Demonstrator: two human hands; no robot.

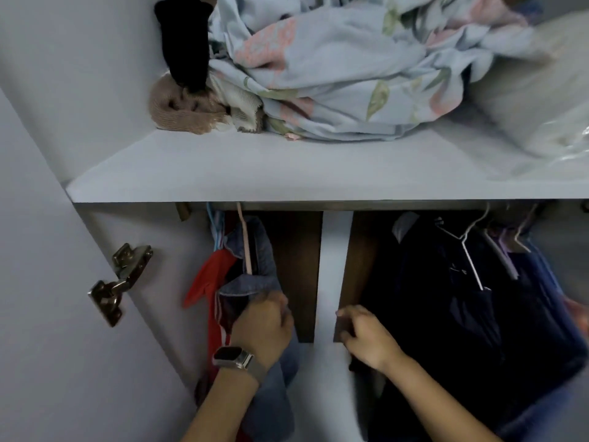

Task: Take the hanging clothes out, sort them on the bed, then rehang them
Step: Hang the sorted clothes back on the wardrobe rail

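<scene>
Under a white wardrobe shelf (287, 173) clothes hang in two groups. On the left a blue denim garment (255, 269) hangs on a pink hanger (247, 250), with a red garment (210, 282) beside it. My left hand (264, 327), wearing a watch, grips the denim at its lower folded edge. On the right, dark navy clothes (446, 314) hang on white hangers (471, 256). My right hand (366, 336) has its fingers curled near the left edge of the dark clothes, beside the white upright panel (331, 266). What the right hand holds is not clear.
On the shelf lie a floral light-blue bedsheet (350, 68), a beige knit item (181, 110), a black cloth (185, 43) and a bagged pillow (541, 106). A metal door hinge (121, 282) sits on the left wardrobe wall. Brown back panels show between the clothes.
</scene>
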